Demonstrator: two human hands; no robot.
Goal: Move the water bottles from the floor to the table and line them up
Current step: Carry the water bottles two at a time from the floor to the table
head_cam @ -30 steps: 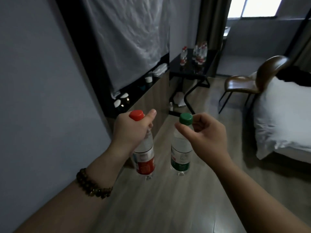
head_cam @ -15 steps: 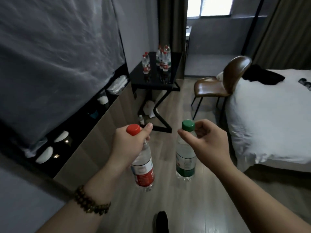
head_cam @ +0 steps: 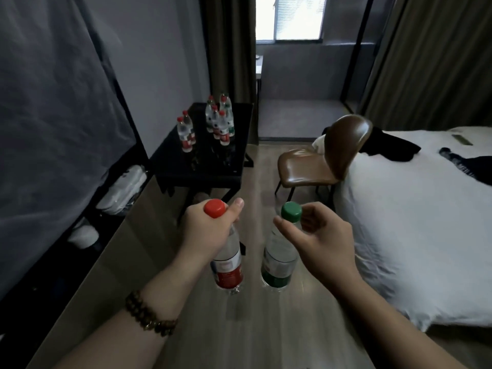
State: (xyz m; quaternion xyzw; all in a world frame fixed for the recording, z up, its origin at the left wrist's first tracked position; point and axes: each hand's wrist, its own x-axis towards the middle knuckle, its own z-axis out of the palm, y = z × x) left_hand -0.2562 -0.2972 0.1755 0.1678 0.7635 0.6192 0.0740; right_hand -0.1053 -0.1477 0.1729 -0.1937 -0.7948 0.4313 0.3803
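1. The red-cap bottle has a label that is white above and red below. Its print is too blurred to read.
2. The green-cap bottle has a label that is white above and green below. No letters can be made out.
3. The far bottles on the surface have red and green labels, too small to read.
4. No other text, number or sign is legible.

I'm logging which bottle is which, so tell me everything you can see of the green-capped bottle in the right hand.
The green-capped bottle is clear plastic with a green screw cap and a label band, white above and green below, near its base; the print is too blurred to read. It hangs slightly tilted above the wooden floor. The right hand pinches its neck just under the cap. Nothing else touches it; the red-capped bottle hangs beside it, apart.
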